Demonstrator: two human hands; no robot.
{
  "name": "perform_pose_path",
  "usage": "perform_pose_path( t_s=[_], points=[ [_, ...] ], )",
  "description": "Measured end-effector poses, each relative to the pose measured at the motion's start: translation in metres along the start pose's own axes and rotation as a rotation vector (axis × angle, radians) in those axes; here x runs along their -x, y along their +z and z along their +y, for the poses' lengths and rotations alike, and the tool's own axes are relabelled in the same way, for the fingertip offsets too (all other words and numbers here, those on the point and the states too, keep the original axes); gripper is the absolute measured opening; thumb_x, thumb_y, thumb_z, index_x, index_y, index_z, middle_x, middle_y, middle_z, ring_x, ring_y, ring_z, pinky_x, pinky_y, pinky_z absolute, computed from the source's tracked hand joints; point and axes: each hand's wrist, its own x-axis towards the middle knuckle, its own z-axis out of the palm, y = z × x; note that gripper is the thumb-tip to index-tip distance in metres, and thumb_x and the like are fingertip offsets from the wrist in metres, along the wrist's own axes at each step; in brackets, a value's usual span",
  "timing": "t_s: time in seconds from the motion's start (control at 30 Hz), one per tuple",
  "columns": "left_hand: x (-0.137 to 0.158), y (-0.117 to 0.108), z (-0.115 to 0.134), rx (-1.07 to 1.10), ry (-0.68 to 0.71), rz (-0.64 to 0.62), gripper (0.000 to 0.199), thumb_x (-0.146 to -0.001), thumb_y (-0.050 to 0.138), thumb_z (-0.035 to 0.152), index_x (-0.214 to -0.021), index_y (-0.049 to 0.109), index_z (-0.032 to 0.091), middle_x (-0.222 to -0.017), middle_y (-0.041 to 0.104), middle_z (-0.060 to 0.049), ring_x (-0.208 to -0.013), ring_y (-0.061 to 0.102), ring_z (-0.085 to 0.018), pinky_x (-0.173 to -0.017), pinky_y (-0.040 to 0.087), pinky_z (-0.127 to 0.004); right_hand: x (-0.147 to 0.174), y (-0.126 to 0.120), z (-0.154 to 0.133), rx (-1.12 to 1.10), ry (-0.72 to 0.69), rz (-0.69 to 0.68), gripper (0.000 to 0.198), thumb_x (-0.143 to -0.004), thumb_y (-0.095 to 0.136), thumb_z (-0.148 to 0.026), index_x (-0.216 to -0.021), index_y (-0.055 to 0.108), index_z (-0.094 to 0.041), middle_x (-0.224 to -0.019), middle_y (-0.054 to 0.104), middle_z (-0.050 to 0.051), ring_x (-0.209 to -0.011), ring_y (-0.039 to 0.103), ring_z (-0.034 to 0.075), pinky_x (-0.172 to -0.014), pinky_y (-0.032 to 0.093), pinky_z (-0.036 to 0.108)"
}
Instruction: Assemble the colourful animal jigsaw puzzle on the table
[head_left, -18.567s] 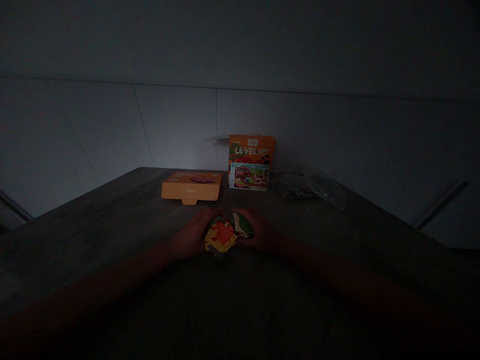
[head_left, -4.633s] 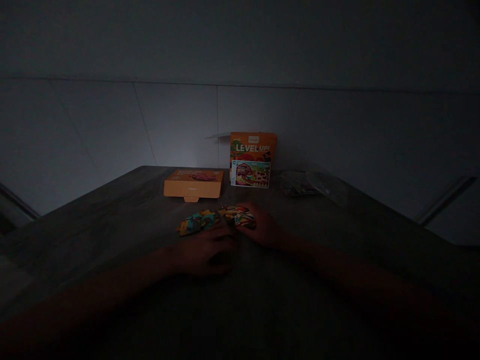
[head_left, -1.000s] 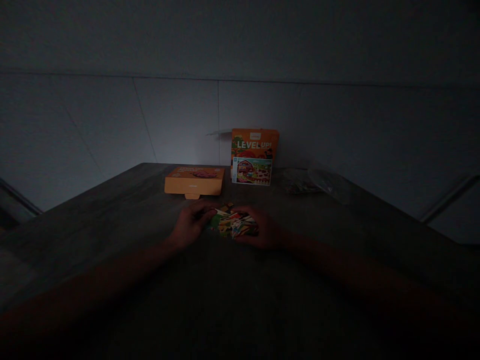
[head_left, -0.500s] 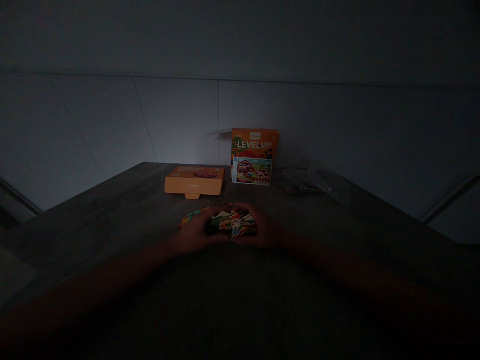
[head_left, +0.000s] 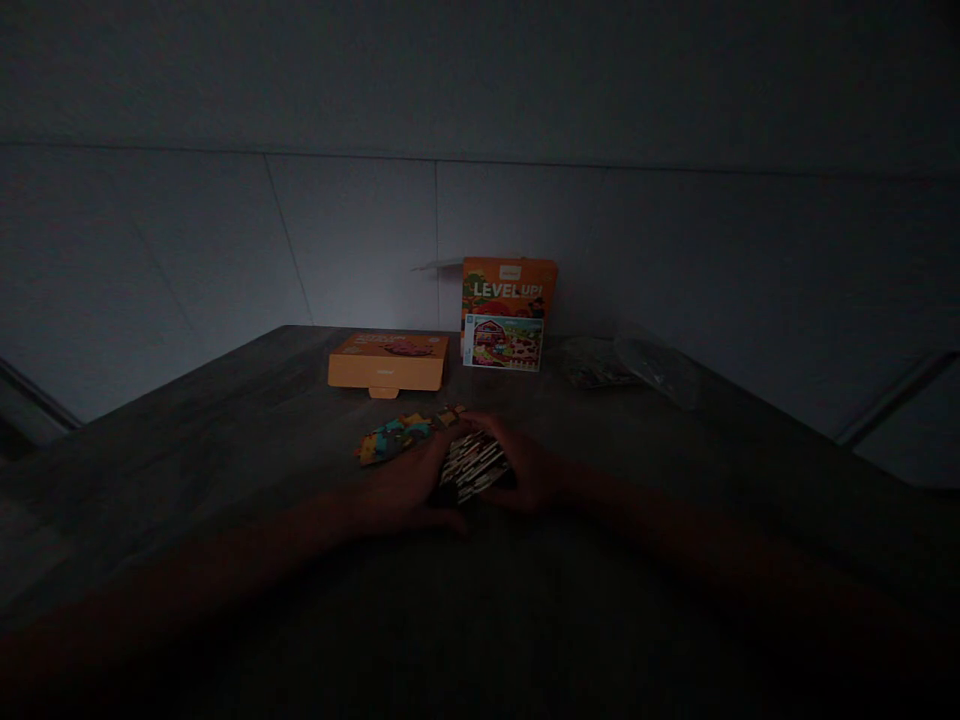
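Between my palms is a bunch of jigsaw puzzle pieces [head_left: 474, 464], stacked with their pale edges facing me. My left hand [head_left: 416, 487] curls around the left side of the bunch, its thumb stretched out along the near side. From the right, my right hand [head_left: 526, 468] presses against the same bunch, fingers bent over its far side. Other puzzle pieces [head_left: 401, 435], yellow and teal, lie on the table just beyond my left hand. The dim light hides the undersides of both hands.
An orange box [head_left: 386, 372] with its front flap out lies beyond the loose pieces. Behind stands an upright orange box [head_left: 510, 285], a farm picture card [head_left: 502, 343] leaning on it. Clear plastic bags [head_left: 656, 372] lie at the right on the grey table [head_left: 247, 400].
The pieces between my hands have gone from a loose jumble to a tighter, edge-on bunch. My left hand has moved right and nearer, uncovering more of the yellow and teal pieces.
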Motion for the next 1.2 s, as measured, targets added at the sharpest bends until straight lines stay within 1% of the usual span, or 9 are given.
perform_pose_path(
  t_s=[0.2, 0.3, 0.37, 0.5, 0.57, 0.63, 0.83, 1.0, 1.2],
  points=[
    [0.000, 0.006, 0.005, -0.007, -0.048, 0.081, 0.068, -0.080, 0.069, 0.040, -0.135, 0.035, 0.020, -0.131, 0.056, -0.017, -0.116, 0.059, -0.032, -0.095, 0.051, -0.047, -0.003, 0.003, -0.005, 0.027, 0.110, -0.030, 0.085, -0.075, 0.075, -0.034, -0.147, 0.031, -0.018, -0.139, 0.053, 0.017, -0.123, 0.055, 0.031, -0.101, 0.046, 0.047],
    [-0.001, 0.004, 0.005, 0.048, -0.085, 0.153, 0.063, -0.078, 0.068, 0.038, -0.131, 0.038, 0.021, -0.121, 0.061, -0.013, -0.107, 0.063, -0.030, -0.087, 0.055, -0.043, -0.004, 0.005, -0.003, 0.035, 0.156, 0.012, 0.083, -0.074, 0.077, -0.043, -0.144, 0.038, -0.020, -0.136, 0.056, 0.016, -0.119, 0.059, 0.031, -0.098, 0.048, 0.046],
    [-0.001, 0.002, 0.005, 0.061, -0.063, 0.218, 0.060, -0.078, 0.068, 0.036, -0.130, 0.042, 0.021, -0.121, 0.061, -0.011, -0.108, 0.062, -0.029, -0.090, 0.054, -0.042, -0.004, 0.006, -0.001, 0.029, 0.161, 0.030, 0.086, -0.074, 0.078, -0.046, -0.145, 0.038, -0.019, -0.136, 0.057, 0.016, -0.119, 0.059, 0.030, -0.098, 0.049, 0.045],
    [-0.002, 0.001, 0.004, 0.143, -0.057, 0.437, 0.073, -0.074, 0.073, 0.032, -0.137, 0.037, 0.022, -0.129, 0.055, -0.013, -0.116, 0.058, -0.030, -0.098, 0.051, -0.044, -0.003, 0.007, 0.003, 0.066, 0.145, 0.031, 0.086, -0.075, 0.076, -0.051, -0.144, 0.039, -0.017, -0.138, 0.054, 0.018, -0.125, 0.055, 0.032, -0.102, 0.046, 0.048],
    [-0.001, 0.002, 0.003, 0.224, -0.069, 0.555, 0.083, -0.070, 0.076, 0.032, -0.140, 0.031, 0.022, -0.130, 0.053, -0.014, -0.115, 0.059, -0.030, -0.095, 0.054, -0.043, -0.003, 0.007, 0.003, 0.100, 0.141, 0.017, 0.082, -0.077, 0.074, -0.052, -0.143, 0.041, -0.018, -0.140, 0.053, 0.017, -0.127, 0.053, 0.032, -0.104, 0.044, 0.049],
    [0.000, 0.003, 0.001, 0.269, -0.073, 0.599, 0.083, -0.068, 0.077, 0.032, -0.137, 0.031, 0.021, -0.125, 0.055, -0.013, -0.110, 0.061, -0.029, -0.089, 0.057, -0.041, -0.003, 0.006, 0.003, 0.123, 0.135, -0.013, 0.078, -0.078, 0.072, -0.053, -0.142, 0.045, -0.019, -0.142, 0.051, 0.017, -0.129, 0.051, 0.032, -0.106, 0.043, 0.050],
    [0.002, -0.003, 0.000, 0.070, 0.065, 0.448, 0.049, -0.076, 0.070, 0.029, -0.122, 0.055, 0.024, -0.114, 0.063, -0.009, -0.104, 0.064, -0.027, -0.091, 0.055, -0.040, -0.004, 0.006, 0.005, 0.151, 0.146, 0.040, 0.081, -0.073, 0.075, -0.056, -0.138, 0.049, -0.017, -0.138, 0.055, 0.017, -0.125, 0.054, 0.033, -0.104, 0.045, 0.050],
    [-0.001, -0.005, -0.001, 0.111, 0.013, 0.369, 0.063, -0.073, 0.071, 0.029, -0.132, 0.049, 0.021, -0.122, 0.063, -0.010, -0.109, 0.063, -0.028, -0.093, 0.055, -0.041, -0.003, 0.007, 0.007, 0.162, 0.129, 0.011, 0.065, -0.074, 0.075, -0.054, -0.125, 0.059, -0.017, -0.125, 0.063, 0.015, -0.115, 0.060, 0.030, -0.099, 0.048, 0.045],
    [0.000, 0.000, -0.009, 0.115, -0.069, 0.230, 0.075, -0.068, 0.077, 0.032, -0.133, 0.043, 0.021, -0.119, 0.064, -0.011, -0.104, 0.066, -0.028, -0.089, 0.056, -0.041, -0.006, 0.006, 0.007, 0.154, 0.106, 0.005, 0.064, -0.073, 0.076, -0.052, -0.123, 0.060, -0.015, -0.126, 0.061, 0.016, -0.116, 0.059, 0.030, -0.100, 0.047, 0.045]
  ],
)
